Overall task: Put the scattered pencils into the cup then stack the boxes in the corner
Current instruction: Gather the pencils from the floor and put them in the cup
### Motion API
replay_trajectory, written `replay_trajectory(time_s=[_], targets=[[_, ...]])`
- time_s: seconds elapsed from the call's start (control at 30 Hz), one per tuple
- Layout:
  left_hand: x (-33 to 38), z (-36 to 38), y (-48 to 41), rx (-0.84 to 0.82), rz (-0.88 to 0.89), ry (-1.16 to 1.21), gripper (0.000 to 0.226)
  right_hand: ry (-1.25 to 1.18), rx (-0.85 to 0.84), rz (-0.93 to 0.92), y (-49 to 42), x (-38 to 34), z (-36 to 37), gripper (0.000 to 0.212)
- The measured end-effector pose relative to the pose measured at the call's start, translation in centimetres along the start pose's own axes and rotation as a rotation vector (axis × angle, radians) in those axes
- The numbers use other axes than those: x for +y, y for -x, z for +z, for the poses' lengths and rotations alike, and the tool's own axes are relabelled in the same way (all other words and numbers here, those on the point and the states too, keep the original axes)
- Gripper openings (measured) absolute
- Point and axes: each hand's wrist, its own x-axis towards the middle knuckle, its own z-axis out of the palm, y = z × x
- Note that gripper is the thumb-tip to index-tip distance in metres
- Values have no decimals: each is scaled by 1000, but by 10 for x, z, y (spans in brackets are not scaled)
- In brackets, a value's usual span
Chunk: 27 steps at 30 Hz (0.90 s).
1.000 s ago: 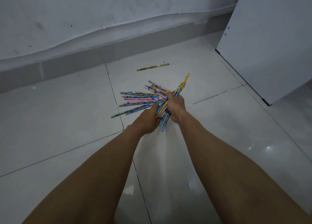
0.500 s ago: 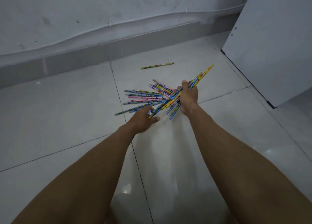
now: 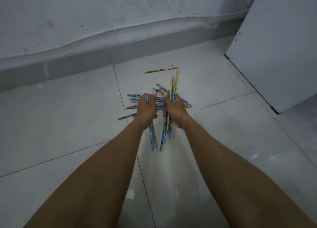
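Several colourful pencils lie in a loose pile [image 3: 135,100] on the tiled floor. My right hand [image 3: 175,110] grips a bundle of pencils [image 3: 173,88] held nearly upright above the pile. My left hand [image 3: 147,107] is closed on a few blue pencils [image 3: 153,138] whose ends hang down below the fist. One yellow pencil [image 3: 161,70] lies alone farther back towards the wall. No cup or boxes are in view.
A grey wall with a skirting board [image 3: 120,50] and a clipped cable [image 3: 113,28] runs across the back. A white panel of furniture [image 3: 277,47] stands at the right on the floor. Pale floor tiles [image 3: 51,124] surround the pile.
My right hand has turned its bundle from slanting right to nearly upright. My left hand has lifted a few blue pencils off the pile and moved up beside the right hand.
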Motion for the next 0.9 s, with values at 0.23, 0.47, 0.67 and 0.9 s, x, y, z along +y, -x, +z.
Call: replay_trajectory(time_s=[0.23, 0.47, 0.67, 0.9], targets=[[18, 16, -15, 284, -9, 115, 39, 24, -121, -24, 15, -6, 16, 20], [17, 25, -31, 272, -94, 94, 49, 60, -176, 71, 11, -11, 20, 33], [56, 37, -46, 151, -171, 112, 64, 24, -127, 123, 1, -47, 16, 20], [195, 32, -29, -65, -349, 249, 100, 214, -49, 85, 18, -166, 4, 34]])
